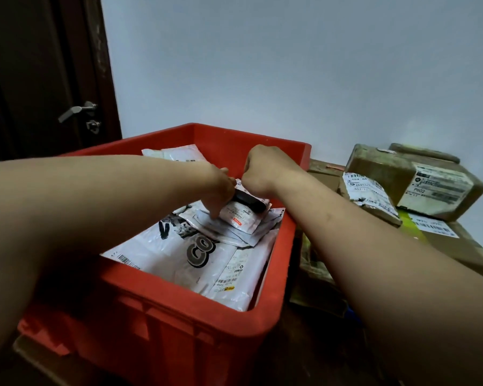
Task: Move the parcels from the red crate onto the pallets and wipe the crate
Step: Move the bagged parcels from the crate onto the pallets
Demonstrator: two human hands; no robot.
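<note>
Red crate (184,330): frame centre, holding white parcels (195,260). Right hand (260,168), fingers curled, grasps top edge of small parcel (243,218) atop pile, centre. Left hand (221,188) touches its left side; grip cannot be told. Cardboard boxes (430,176) at right; dark door (39,79) upper left.

Dim flat light, soft focus, wide-angle edge distortion

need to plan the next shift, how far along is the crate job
Looks done: cardboard boxes stacked right of the red crate. In hand: left hand and right hand grip a small white parcel inside it. Left: a large printed mailer and a far white parcel lie inside; wiping can't start yet.
</note>
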